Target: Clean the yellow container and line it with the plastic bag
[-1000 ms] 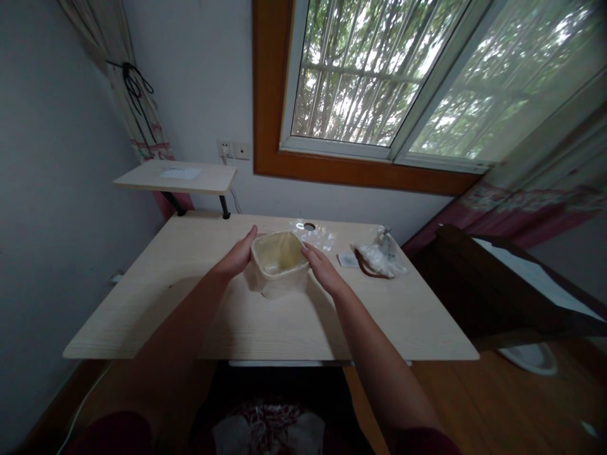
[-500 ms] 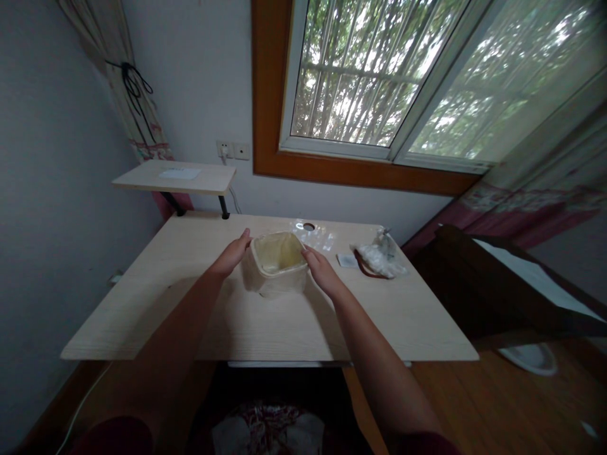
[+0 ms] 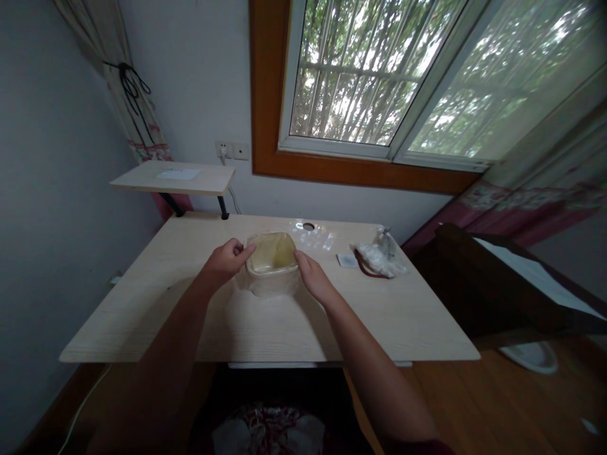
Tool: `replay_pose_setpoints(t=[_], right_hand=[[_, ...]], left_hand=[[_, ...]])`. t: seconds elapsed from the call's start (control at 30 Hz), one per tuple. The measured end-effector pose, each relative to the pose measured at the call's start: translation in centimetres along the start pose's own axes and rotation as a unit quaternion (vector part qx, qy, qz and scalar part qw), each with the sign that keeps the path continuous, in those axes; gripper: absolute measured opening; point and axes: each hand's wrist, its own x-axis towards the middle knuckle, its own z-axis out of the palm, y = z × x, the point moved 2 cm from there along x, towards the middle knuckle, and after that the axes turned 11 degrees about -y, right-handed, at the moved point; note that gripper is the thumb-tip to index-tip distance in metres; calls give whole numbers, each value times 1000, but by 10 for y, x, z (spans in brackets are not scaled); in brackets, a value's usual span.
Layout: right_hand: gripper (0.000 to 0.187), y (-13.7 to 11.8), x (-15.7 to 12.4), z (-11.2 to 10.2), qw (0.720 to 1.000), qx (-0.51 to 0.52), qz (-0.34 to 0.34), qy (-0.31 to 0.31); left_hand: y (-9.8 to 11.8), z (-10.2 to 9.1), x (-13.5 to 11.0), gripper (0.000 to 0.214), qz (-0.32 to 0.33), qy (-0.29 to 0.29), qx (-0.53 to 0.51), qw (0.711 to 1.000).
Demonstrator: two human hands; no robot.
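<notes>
A small pale bin (image 3: 272, 282) with a rounded-square mouth stands at the middle of the desk, its opening tilted toward me. A thin clear plastic bag (image 3: 272, 254) appears to line it and hang over the rim; the inside looks yellowish. At the left rim, my left hand (image 3: 226, 260) pinches the bag's edge with the thumb on top and the fingers curled. My right hand (image 3: 312, 273) grips the right side of the rim, thumb up, its other fingers mostly hidden behind the wall.
On the pale wooden desk (image 3: 165, 322), a clear plastic bag of white items (image 3: 382, 256) lies at the right, beside a brown strap (image 3: 367, 268) and a small white card (image 3: 347, 260). A raised shelf (image 3: 208, 180) stands at the back left. Behind are a wall and window.
My left hand has shifted from the bin's outer side onto its rim, fingers now curled. The bin and my right hand have moved slightly left.
</notes>
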Motion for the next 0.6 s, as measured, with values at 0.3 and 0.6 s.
replay_pose_setpoints(t=[0.3, 0.6], right_hand=[[50, -5, -5, 9, 985, -126, -108, 35], [57, 20, -14, 14, 973, -181, -140, 24]], left_hand=[[8, -5, -1, 25, 81, 34, 89, 992], [-22, 10, -9, 24, 107, 43, 43, 992]])
